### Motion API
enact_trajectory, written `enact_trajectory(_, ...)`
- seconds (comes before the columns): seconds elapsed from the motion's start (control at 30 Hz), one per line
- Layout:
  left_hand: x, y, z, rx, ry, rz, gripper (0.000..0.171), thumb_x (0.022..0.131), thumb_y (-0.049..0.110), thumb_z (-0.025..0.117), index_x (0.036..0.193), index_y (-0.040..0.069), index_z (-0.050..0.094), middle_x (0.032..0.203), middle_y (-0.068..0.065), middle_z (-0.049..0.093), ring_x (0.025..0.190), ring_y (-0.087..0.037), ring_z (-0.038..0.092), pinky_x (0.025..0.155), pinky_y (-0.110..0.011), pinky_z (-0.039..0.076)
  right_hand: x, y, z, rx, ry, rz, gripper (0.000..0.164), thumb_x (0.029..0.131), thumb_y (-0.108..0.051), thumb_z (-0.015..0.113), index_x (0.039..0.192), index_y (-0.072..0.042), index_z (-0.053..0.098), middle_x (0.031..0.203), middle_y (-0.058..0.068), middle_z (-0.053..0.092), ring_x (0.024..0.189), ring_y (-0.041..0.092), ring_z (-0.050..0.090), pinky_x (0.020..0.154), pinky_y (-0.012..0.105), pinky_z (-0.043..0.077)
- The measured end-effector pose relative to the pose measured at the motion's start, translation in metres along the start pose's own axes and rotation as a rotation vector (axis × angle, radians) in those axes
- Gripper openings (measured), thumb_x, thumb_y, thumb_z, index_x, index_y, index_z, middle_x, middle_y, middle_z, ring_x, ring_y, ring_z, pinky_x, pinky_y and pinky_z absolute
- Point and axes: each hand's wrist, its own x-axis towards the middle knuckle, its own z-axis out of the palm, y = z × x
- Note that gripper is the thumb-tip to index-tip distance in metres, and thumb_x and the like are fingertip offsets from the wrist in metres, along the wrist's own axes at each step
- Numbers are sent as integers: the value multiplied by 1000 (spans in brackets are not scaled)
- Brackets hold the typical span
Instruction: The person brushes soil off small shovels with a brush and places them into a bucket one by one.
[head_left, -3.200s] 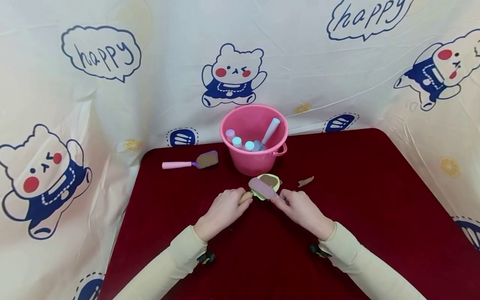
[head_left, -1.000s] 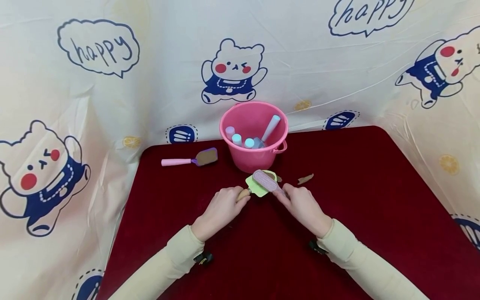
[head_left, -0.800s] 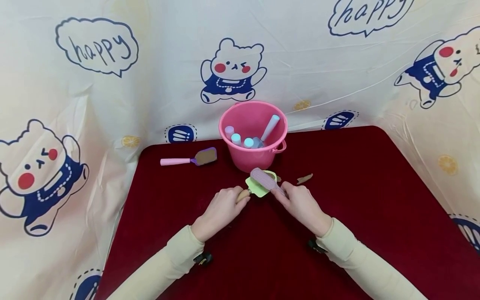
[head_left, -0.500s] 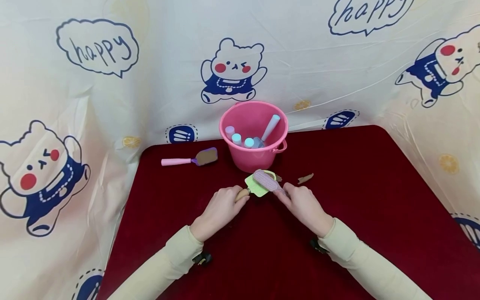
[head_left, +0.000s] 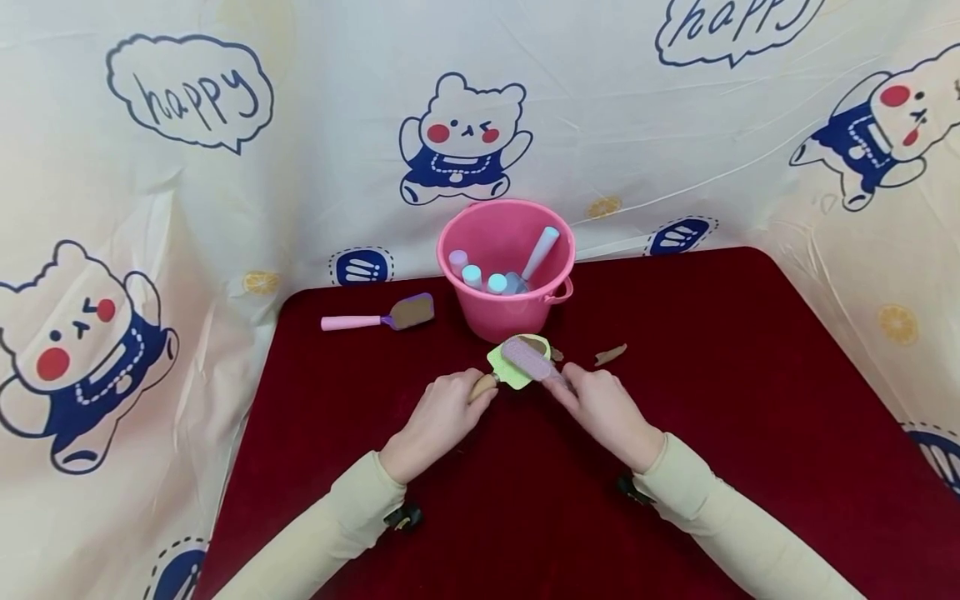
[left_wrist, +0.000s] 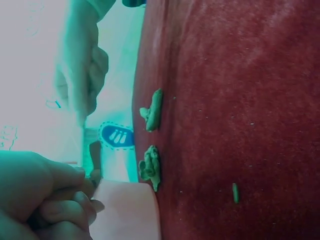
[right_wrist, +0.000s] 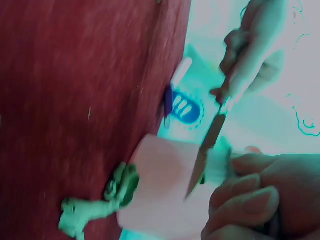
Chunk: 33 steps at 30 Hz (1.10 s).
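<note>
My left hand (head_left: 435, 417) grips the wooden handle of a small light green shovel (head_left: 510, 372) in front of the bucket. Brown clay-like matter covers the far part of its blade. My right hand (head_left: 609, 417) holds a light purple brush (head_left: 527, 360), whose long rounded head lies across the blade and hides part of it. In the right wrist view the shovel blade (right_wrist: 208, 150) appears edge-on beside the right hand's fingers (right_wrist: 250, 200). Brown scraps (head_left: 611, 355) lie on the table to the right, and another sits just beyond the blade.
A pink bucket (head_left: 504, 315) stands close behind the hands, with several light-coloured handles inside. To its left lies a pink-handled shovel (head_left: 352, 322) with brown matter on its blade. The dark red cloth (head_left: 712, 358) covers the table, and a printed curtain (head_left: 600, 125) hangs behind.
The brush has shifted slightly and changed its tilt over the blade. Compared with the oldest frame, more bare green shows near the handle. Both hands keep their grip.
</note>
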Motion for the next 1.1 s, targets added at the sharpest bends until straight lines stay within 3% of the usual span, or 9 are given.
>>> enact_trajectory(0.13,1,0,0,-4,4,-4,21,99,18,72,84,11,60,65,6,42,57,-9,43,53,-25,42,0,3,-2,-34,52,29,37,102,-22,70,75,-12,47,55,-5,37,44,6,32,41,24,30)
enact_trajectory(0.37,4,3,2,17,2,25,21,100,17,71,84,9,59,67,4,43,59,-10,44,54,-26,42,1,-5,2,63,-64,-29,30,103,-28,67,79,-14,55,59,-8,42,48,2,36,44,22,35)
enact_trajectory(0.6,4,5,-1,20,5,7,18,99,17,73,86,9,62,66,4,46,58,-10,45,54,-27,43,-1,3,0,-16,41,33,36,102,-24,69,76,-12,48,56,-5,37,44,5,32,41,24,31)
enact_trajectory(0.83,6,7,0,9,-4,6,21,99,18,72,85,9,60,67,3,45,58,-11,45,53,-26,41,-2,-1,-1,80,-65,-13,26,104,-28,66,85,-13,57,59,-9,45,46,2,36,43,22,35)
enact_trajectory(1.1,4,6,2,19,-1,-5,19,99,17,73,86,8,62,66,3,46,58,-10,45,53,-25,42,-2,3,-4,-14,-8,44,32,102,-25,69,79,-11,52,57,-5,41,45,5,35,42,24,33)
